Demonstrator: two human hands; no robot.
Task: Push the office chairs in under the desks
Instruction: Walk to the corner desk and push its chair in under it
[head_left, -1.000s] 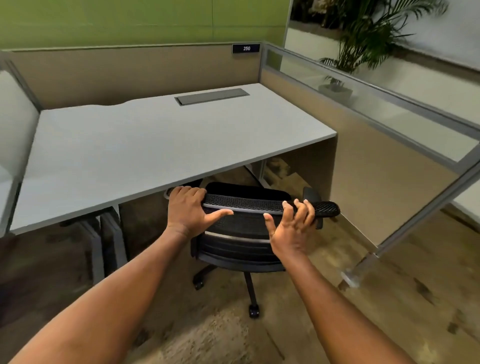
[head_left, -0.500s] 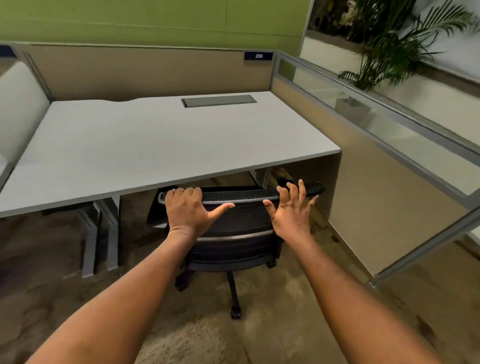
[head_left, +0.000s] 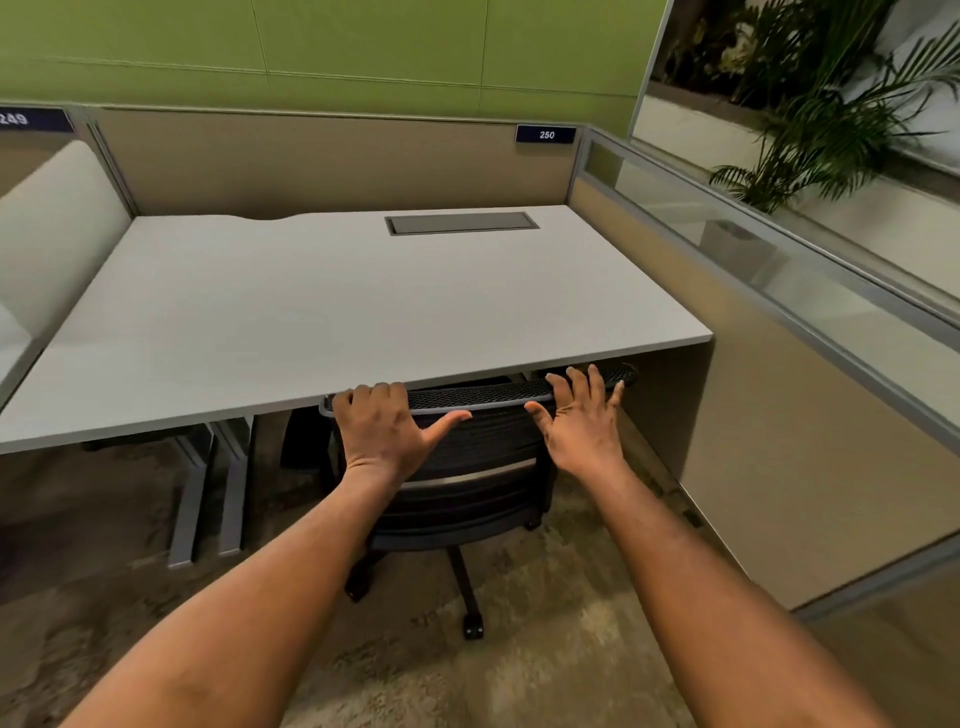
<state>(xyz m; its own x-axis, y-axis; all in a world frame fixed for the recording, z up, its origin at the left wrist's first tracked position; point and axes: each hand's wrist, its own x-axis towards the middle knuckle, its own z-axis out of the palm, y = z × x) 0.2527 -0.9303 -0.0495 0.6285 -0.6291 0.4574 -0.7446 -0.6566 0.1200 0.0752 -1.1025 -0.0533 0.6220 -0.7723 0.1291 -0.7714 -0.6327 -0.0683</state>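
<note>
A black mesh-backed office chair (head_left: 467, 467) stands with its seat under the white desk (head_left: 322, 312); the top rail of its backrest lies just at the desk's front edge. My left hand (head_left: 384, 426) rests on the left end of that rail, fingers curled over it, thumb out. My right hand (head_left: 582, 421) has its fingers spread and flat against the right part of the rail, not wrapped around it. The chair's wheeled base (head_left: 470, 623) shows below the seat.
Beige partition panels (head_left: 779, 441) close the cubicle at the back and right, with a glass strip on top. Grey desk legs (head_left: 208, 499) stand left of the chair. A cable tray lid (head_left: 462, 223) sits in the desktop. A potted palm (head_left: 831, 119) stands beyond the right partition.
The chair has rolled forward under the desk, its backrest top now at the desk edge. My right hand has opened from a grip to spread fingers. Both arms have stretched forward.
</note>
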